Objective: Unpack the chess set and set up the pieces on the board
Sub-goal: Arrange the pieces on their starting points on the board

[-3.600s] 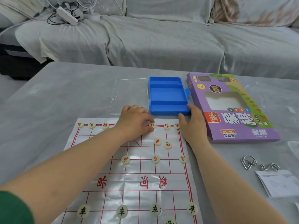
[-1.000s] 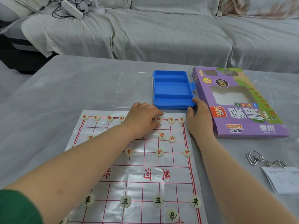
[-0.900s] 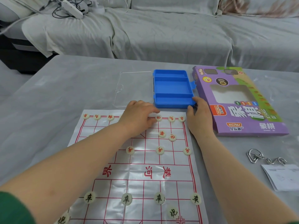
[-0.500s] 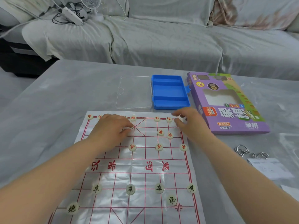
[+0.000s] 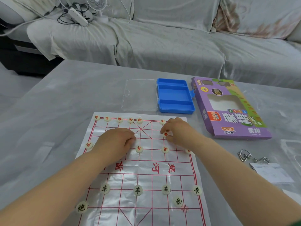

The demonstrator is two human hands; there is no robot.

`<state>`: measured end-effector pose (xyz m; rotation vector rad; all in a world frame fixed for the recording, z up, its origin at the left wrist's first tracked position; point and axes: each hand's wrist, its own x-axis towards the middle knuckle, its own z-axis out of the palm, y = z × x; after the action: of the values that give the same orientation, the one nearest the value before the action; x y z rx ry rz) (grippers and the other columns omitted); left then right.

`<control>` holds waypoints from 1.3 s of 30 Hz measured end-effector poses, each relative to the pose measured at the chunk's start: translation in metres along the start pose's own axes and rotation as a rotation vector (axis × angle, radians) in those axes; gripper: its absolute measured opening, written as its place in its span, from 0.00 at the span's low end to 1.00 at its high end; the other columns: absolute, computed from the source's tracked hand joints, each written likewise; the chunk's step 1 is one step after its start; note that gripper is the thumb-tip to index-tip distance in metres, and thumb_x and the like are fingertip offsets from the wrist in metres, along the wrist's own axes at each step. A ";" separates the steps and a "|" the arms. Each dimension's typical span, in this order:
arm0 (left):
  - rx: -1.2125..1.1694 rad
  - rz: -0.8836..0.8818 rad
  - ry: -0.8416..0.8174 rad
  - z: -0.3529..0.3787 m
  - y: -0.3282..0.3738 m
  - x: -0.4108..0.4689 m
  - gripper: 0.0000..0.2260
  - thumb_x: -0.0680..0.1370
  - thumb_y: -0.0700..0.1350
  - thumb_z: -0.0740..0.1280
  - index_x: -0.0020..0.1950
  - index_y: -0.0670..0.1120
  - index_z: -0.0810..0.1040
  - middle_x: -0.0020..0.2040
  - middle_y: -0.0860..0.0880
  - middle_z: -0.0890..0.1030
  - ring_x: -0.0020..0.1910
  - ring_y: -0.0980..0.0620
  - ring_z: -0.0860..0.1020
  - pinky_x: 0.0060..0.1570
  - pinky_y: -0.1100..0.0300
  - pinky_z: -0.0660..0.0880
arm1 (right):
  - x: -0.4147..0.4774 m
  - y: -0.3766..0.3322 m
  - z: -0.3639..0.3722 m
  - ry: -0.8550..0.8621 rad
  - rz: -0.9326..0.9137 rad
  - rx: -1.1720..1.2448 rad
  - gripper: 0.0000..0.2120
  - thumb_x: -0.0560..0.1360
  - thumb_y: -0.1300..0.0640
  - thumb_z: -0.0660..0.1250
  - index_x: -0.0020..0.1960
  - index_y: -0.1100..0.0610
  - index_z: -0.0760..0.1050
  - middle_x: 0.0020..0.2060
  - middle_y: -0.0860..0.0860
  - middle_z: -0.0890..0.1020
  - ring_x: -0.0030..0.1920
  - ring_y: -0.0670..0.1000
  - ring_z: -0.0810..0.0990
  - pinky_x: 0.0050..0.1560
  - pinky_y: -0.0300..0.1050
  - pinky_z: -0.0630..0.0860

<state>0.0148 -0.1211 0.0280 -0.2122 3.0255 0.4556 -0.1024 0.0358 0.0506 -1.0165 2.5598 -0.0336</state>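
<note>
A glossy chess board sheet [image 5: 130, 170] with a red grid lies on the table in front of me. Round cream pieces with red characters [image 5: 119, 119] line its far edge, and black-lettered pieces [image 5: 138, 190] stand in the near rows. My right hand [image 5: 179, 132] pinches a red-lettered piece [image 5: 165, 134] between thumb and forefinger at the board's far right. My left hand [image 5: 114, 142] rests knuckles up on the far left part of the board with its fingers curled under. Anything beneath it is hidden.
A blue compartment case [image 5: 175, 97] with its clear lid [image 5: 140, 95] swung open lies beyond the board. The purple chess box [image 5: 228, 111] lies to the right. Metal puzzle rings [image 5: 244, 156] and a paper leaflet [image 5: 272, 172] sit at the right edge. A covered sofa [image 5: 162, 38] stands behind.
My left hand slid left from the middle of the far row. My right hand left the blue case, came onto the board and took hold of a red piece.
</note>
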 end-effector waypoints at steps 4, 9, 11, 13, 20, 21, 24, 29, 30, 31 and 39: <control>-0.024 -0.017 0.007 0.001 -0.003 0.002 0.14 0.80 0.46 0.54 0.61 0.51 0.75 0.62 0.56 0.75 0.61 0.55 0.70 0.57 0.64 0.65 | 0.008 -0.007 -0.004 0.049 -0.006 0.002 0.16 0.77 0.53 0.62 0.64 0.53 0.72 0.60 0.52 0.75 0.59 0.51 0.71 0.60 0.41 0.68; -0.045 -0.021 0.044 0.002 -0.003 0.001 0.15 0.81 0.47 0.53 0.64 0.53 0.72 0.64 0.58 0.73 0.63 0.57 0.69 0.57 0.66 0.65 | 0.032 -0.024 -0.004 0.201 -0.021 -0.050 0.18 0.77 0.48 0.60 0.62 0.54 0.73 0.56 0.52 0.77 0.58 0.51 0.70 0.57 0.43 0.68; -0.042 -0.015 0.050 0.002 -0.003 0.000 0.15 0.81 0.47 0.53 0.65 0.53 0.72 0.65 0.58 0.72 0.63 0.57 0.69 0.58 0.66 0.64 | 0.039 -0.027 -0.002 0.211 -0.014 -0.074 0.18 0.77 0.47 0.60 0.61 0.55 0.74 0.56 0.52 0.77 0.58 0.52 0.70 0.57 0.43 0.68; -0.039 -0.012 0.048 0.002 -0.003 0.000 0.15 0.81 0.48 0.53 0.64 0.54 0.72 0.65 0.58 0.72 0.64 0.57 0.69 0.58 0.65 0.64 | 0.043 -0.027 0.000 0.207 0.000 -0.085 0.18 0.76 0.46 0.61 0.61 0.55 0.74 0.55 0.52 0.77 0.58 0.52 0.70 0.57 0.43 0.67; -0.036 -0.012 0.048 0.002 -0.004 0.001 0.14 0.80 0.48 0.54 0.64 0.54 0.72 0.64 0.59 0.72 0.63 0.58 0.69 0.58 0.66 0.65 | 0.044 -0.023 0.002 0.203 0.009 -0.084 0.21 0.75 0.44 0.62 0.64 0.53 0.71 0.58 0.50 0.75 0.59 0.52 0.69 0.59 0.44 0.66; -0.036 -0.015 0.045 0.001 -0.004 0.001 0.14 0.80 0.48 0.54 0.64 0.54 0.72 0.64 0.59 0.72 0.63 0.58 0.68 0.58 0.66 0.65 | 0.044 -0.023 0.002 0.202 0.006 -0.082 0.22 0.75 0.44 0.62 0.65 0.53 0.70 0.59 0.50 0.75 0.60 0.52 0.69 0.59 0.44 0.66; -0.034 -0.014 0.040 0.000 -0.003 0.000 0.14 0.80 0.48 0.54 0.64 0.54 0.72 0.65 0.59 0.72 0.63 0.58 0.68 0.59 0.65 0.65 | 0.044 -0.022 0.001 0.195 0.008 -0.070 0.22 0.75 0.45 0.62 0.66 0.52 0.69 0.60 0.50 0.75 0.60 0.52 0.68 0.60 0.45 0.66; -0.022 -0.029 0.028 -0.001 -0.003 0.002 0.14 0.81 0.48 0.54 0.64 0.54 0.72 0.65 0.59 0.72 0.63 0.57 0.69 0.59 0.64 0.66 | 0.044 -0.024 0.001 0.193 -0.011 -0.056 0.19 0.76 0.48 0.62 0.66 0.52 0.70 0.59 0.50 0.75 0.60 0.51 0.68 0.59 0.44 0.66; -0.020 -0.030 0.027 0.000 -0.003 0.002 0.14 0.80 0.48 0.54 0.64 0.54 0.72 0.65 0.59 0.72 0.63 0.57 0.69 0.58 0.64 0.66 | 0.044 -0.025 0.001 0.191 -0.016 -0.056 0.18 0.76 0.48 0.61 0.65 0.52 0.70 0.59 0.50 0.75 0.59 0.51 0.69 0.58 0.43 0.66; -0.021 -0.030 0.027 0.000 -0.003 0.002 0.14 0.80 0.48 0.54 0.64 0.54 0.72 0.64 0.59 0.72 0.63 0.57 0.69 0.58 0.64 0.66 | 0.044 -0.025 0.001 0.191 -0.020 -0.055 0.18 0.77 0.49 0.61 0.65 0.52 0.71 0.59 0.50 0.76 0.59 0.51 0.69 0.58 0.43 0.66; -0.030 -0.039 0.033 0.000 -0.003 0.002 0.14 0.80 0.48 0.54 0.63 0.54 0.73 0.63 0.59 0.73 0.62 0.57 0.70 0.57 0.64 0.67 | 0.046 -0.025 0.001 0.187 -0.003 -0.036 0.17 0.77 0.49 0.60 0.63 0.53 0.72 0.58 0.51 0.76 0.59 0.51 0.69 0.59 0.43 0.66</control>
<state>0.0132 -0.1239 0.0268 -0.2831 3.0421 0.5000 -0.1156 -0.0132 0.0377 -1.0769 2.7360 -0.0872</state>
